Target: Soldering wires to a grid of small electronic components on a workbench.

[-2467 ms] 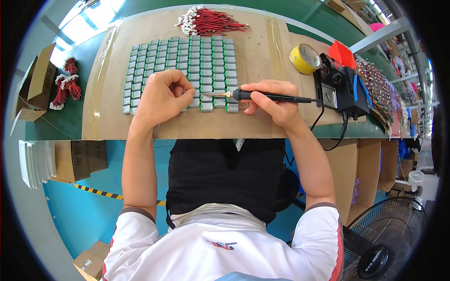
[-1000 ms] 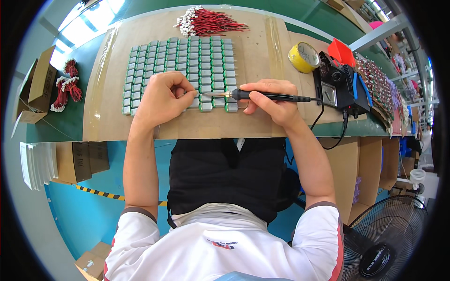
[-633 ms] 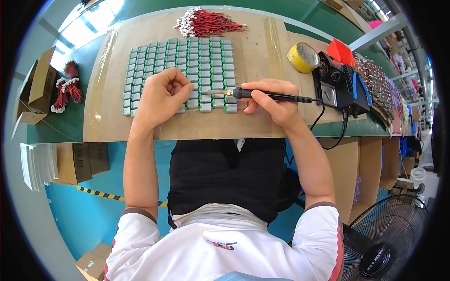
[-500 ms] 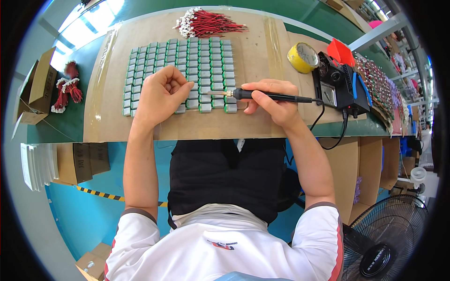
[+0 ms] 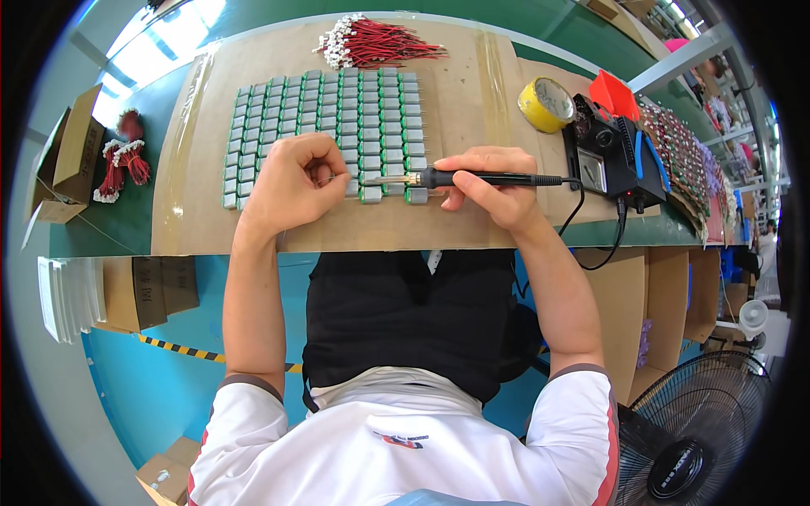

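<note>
Rows of small grey blocks with green edges lie in a grid on a cardboard sheet. My right hand grips the black handle of a soldering iron, pointing left. Its metal tip lies over the near rows, just right of my left fingertips. My left hand is closed in a pinch over the grid's near left part, with a thin solder wire trailing below it. The hand hides several blocks, and the exact contact at the iron's tip is too small to tell.
Red wires with white connectors lie beyond the grid. A yellow tape roll and a black soldering station stand to the right, the iron's cord running between. Wire bundles and an open carton are at left.
Both the iron's tip and my left fingers have shifted slightly toward me. My right hand keeps its hold on the iron, and the blocks stay in about the same place.
</note>
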The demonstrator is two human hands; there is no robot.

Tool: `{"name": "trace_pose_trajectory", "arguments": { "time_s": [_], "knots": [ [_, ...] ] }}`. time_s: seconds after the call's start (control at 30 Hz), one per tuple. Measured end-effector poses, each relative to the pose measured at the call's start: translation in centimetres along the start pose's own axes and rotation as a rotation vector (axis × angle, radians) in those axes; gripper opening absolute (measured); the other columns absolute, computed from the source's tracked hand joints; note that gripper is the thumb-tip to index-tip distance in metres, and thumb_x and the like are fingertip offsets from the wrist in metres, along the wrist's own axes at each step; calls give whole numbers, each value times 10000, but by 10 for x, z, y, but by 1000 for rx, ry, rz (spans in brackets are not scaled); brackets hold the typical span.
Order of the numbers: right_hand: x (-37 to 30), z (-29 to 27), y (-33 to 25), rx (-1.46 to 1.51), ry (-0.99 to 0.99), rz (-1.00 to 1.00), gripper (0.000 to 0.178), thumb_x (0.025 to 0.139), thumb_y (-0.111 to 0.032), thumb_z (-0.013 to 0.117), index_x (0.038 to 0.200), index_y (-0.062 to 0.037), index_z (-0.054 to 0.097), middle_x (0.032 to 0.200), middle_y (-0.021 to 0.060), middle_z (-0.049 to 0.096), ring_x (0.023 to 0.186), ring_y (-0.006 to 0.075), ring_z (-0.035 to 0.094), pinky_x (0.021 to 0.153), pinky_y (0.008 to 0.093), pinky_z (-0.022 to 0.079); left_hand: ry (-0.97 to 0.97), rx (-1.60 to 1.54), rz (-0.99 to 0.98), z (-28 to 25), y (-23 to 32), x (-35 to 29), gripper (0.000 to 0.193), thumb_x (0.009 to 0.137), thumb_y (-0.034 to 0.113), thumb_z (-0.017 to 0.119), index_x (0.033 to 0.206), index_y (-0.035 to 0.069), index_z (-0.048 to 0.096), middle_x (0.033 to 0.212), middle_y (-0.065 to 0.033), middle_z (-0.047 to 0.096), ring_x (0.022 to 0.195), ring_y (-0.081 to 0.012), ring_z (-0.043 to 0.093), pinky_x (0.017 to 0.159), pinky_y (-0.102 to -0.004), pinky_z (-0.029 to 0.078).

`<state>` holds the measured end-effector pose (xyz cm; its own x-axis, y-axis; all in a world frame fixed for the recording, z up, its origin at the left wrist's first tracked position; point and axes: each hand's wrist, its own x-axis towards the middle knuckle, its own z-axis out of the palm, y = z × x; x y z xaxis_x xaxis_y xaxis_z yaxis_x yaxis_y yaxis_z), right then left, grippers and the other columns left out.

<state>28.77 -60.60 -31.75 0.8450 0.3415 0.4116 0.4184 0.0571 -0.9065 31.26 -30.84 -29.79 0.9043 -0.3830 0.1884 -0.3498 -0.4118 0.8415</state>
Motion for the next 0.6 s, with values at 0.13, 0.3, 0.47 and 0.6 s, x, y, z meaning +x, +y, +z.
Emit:
{"name": "trace_pose_trajectory", "arguments": {
  "time_s": [0.13,0.3,0.47,0.6],
  "knots": [
    [1,0,0,-9,-11,-13,206,885,34,654,1055,79,762,830,162,760,629,145,716,595,246,567,-2,25,-2,0,1,0,101,732,2,701,711,2,602,642,14,510,572,-43,437,509,-235,349],
    [1,0,0,-14,-9,3,207,885,30,657,1057,76,763,840,163,764,633,144,718,594,245,568,-7,41,3,0,-1,0,136,755,-16,714,716,10,586,662,41,490,594,-17,412,517,-217,325],
    [1,1,1,-13,-9,10,205,885,22,664,1057,73,763,845,162,767,635,144,720,597,246,570,-10,39,4,-1,-1,0,133,751,-12,714,713,6,587,658,37,492,592,-21,411,517,-220,324],
    [1,1,1,-17,-11,15,204,886,17,667,1056,72,764,846,160,769,636,143,720,597,246,570,-9,47,9,0,0,0,133,749,-9,716,712,5,588,657,35,491,590,-24,410,517,-223,325]
  ]
}}
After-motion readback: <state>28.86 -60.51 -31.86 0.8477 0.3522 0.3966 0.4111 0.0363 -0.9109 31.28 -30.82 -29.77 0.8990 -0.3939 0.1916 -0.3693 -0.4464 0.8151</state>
